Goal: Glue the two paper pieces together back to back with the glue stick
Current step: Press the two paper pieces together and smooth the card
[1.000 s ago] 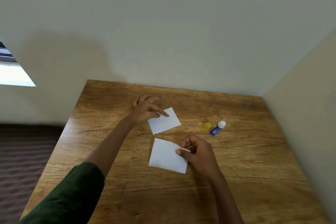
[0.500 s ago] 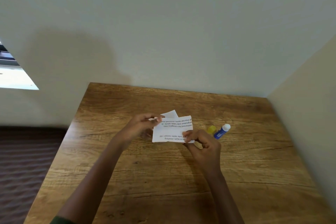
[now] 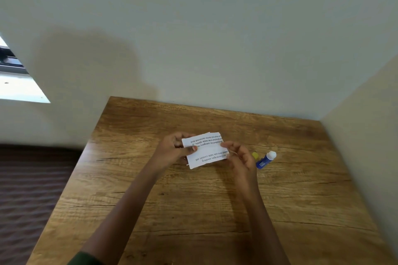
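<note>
- Wood-grain table (image 3: 193, 211) below, both forearms stretched over it.
- Left hand (image 3: 172, 153) pinching two white printed paper pieces (image 3: 206, 153) at their left edge, thumb on top — right hand (image 3: 241, 159) pinching the right edge, fingers curled; sheets held above the tabletop.
- Light, floppy, crease-prone; likely best gripped at edges.
- Beyond, blue glue stick (image 3: 266, 159) beside small yellow cap (image 3: 255, 155).

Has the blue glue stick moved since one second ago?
No. The glue stick lies at the same place on the wooden table, beside the yellow cap; only the camera shifted.
</note>
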